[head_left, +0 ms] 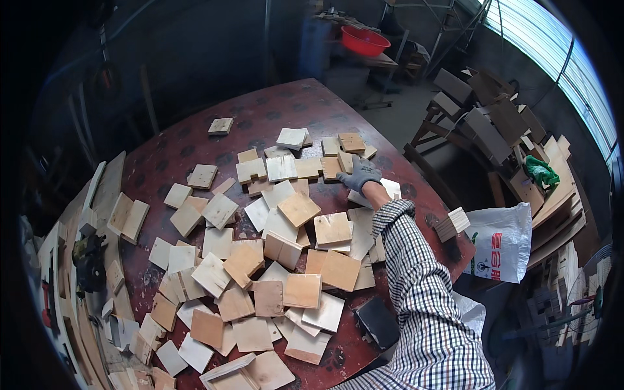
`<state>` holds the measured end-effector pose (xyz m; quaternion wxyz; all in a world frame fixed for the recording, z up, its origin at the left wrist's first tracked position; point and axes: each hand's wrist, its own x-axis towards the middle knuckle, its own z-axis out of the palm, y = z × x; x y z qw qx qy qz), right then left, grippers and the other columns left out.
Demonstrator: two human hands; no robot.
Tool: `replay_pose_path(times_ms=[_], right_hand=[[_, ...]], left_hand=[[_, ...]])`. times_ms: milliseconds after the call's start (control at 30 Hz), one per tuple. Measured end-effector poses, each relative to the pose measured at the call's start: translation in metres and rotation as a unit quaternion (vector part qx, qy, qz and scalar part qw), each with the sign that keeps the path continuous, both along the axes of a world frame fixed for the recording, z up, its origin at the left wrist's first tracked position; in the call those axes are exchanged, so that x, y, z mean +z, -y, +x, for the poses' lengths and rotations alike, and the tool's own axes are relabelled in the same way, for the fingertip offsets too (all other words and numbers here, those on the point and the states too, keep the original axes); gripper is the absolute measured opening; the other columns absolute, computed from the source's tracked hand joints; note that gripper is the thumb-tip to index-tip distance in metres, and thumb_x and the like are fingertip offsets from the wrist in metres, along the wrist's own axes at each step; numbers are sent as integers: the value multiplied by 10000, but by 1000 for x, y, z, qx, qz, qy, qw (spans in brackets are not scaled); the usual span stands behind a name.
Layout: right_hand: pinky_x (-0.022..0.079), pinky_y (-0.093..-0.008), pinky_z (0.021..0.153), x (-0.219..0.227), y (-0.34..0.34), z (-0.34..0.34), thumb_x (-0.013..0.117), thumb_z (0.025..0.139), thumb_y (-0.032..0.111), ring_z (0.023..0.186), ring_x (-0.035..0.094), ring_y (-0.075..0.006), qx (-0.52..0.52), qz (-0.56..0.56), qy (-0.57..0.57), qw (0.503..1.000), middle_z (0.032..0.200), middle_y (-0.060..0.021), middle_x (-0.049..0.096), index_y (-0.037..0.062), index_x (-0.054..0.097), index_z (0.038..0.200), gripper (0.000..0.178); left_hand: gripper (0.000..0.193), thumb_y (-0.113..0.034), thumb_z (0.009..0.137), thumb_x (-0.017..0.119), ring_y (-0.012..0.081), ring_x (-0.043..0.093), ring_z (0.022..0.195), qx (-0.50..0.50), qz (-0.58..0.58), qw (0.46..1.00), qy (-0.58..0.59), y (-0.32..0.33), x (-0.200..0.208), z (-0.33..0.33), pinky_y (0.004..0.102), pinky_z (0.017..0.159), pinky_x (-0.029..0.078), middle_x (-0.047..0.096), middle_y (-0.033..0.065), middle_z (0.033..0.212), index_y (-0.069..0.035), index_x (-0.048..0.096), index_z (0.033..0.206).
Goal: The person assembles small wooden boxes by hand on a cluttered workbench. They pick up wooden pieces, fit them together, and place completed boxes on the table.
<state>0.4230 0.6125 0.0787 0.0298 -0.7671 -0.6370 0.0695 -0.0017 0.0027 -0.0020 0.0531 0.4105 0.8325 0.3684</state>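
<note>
My right hand (362,175), in a grey work glove, reaches to the far right part of the dark red table (273,107). Its thumb and forefinger are on either side of a small wooden block (345,162). This piece stands at the right end of a row of flat, square blocks, beside another wooden block (331,169). A darker tan block (351,142) lies just beyond the fingers. Below the wrist, a pale wooden block (392,188) is partly covered. My left hand does not show.
Many loose square blocks (286,290) are heaped across the table. A black box-like object (377,322) lies near my forearm. Boards (97,286) line the left side. To the right are a white sack (499,244) and stacked timber (491,133). A red basin (365,41) stands far back.
</note>
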Motion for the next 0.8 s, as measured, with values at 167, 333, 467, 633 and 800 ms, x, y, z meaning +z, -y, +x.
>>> replay_pose_path(times_ms=[167,333,467,633,800], right_hand=[[399,-539,1165,-9,-12,16,669,829,561,1430,521,-376,0,-30,6,1000,1659,-146,400,292,439,1591,839],[534,-387,944,57,-37,40,675,815,389,1078,704,-315,140,-274,-68,949,1161,-71,770,143,811,1034,356],[515,-384,1045,62,-60,45,706,839,415,1218,673,-321,56,18,-47,997,1325,-155,713,120,750,1266,520],[362,-450,1226,-16,-114,64,740,854,615,1524,392,-392,-71,93,-121,986,1627,-216,439,119,356,1642,1006],[379,-535,1191,-26,-109,14,754,824,612,1482,458,-347,-146,53,-32,987,1595,-179,460,257,424,1596,912]], left_hand=[[677,-157,827,741,464,689,1046,-17,-53,998,-37,0,-2,-3,512,924,562,711,280,1220,20,562,1456],[714,-186,831,743,472,685,1056,-12,-71,996,-44,-3,4,-2,511,925,562,705,278,1232,7,545,1489],[711,-205,834,744,467,685,1058,-7,-58,998,-24,-10,2,-2,509,924,562,705,276,1232,11,547,1483],[709,-228,839,745,462,686,1061,-16,-58,998,-17,-23,5,-9,507,924,561,705,273,1232,15,550,1475],[708,-250,843,746,456,686,1064,-1,-67,998,-21,-16,6,-2,504,924,561,704,271,1231,20,552,1468]])
